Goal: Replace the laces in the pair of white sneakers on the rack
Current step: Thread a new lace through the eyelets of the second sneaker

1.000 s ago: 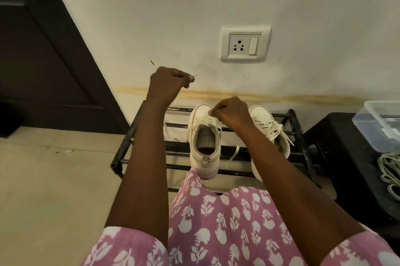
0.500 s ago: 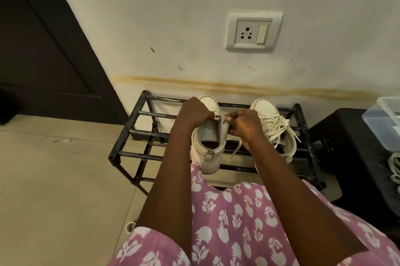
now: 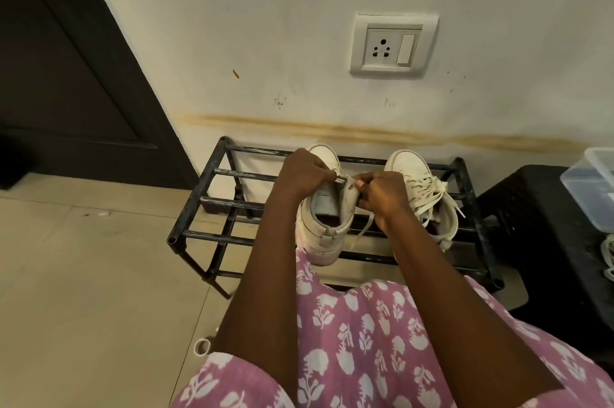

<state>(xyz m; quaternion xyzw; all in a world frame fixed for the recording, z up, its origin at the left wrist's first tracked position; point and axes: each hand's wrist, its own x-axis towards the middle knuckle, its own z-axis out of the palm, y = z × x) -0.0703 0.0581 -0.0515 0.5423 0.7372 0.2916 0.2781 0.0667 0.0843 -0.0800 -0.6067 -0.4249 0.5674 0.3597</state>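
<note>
White canvas high-top sneaker (image 3: 324, 225) on the black metal rack (image 3: 246, 175). The left hand (image 3: 300, 175), fingers curled, pinches one eyelet edge. The right hand (image 3: 382, 196), fingers curled, pinches the opposite edge; a lace (image 3: 361, 233) trails below these fingers. The second sneaker (image 3: 417, 175), laced, lies just beyond the right fingers.

Ahead of you a cream wall (image 3: 299, 25) carries a white socket plate (image 3: 393, 43), with a brownish streak (image 3: 365, 133) running across lower down. A dark door (image 3: 66, 58) stands at your left above beige floor tiles (image 3: 83, 274), where a small white ring (image 3: 202, 346) lies. At your right, a clear box (image 3: 594, 188) sits on a black stool (image 3: 538, 241). Pink floral cloth (image 3: 365, 341) covers your lap.
</note>
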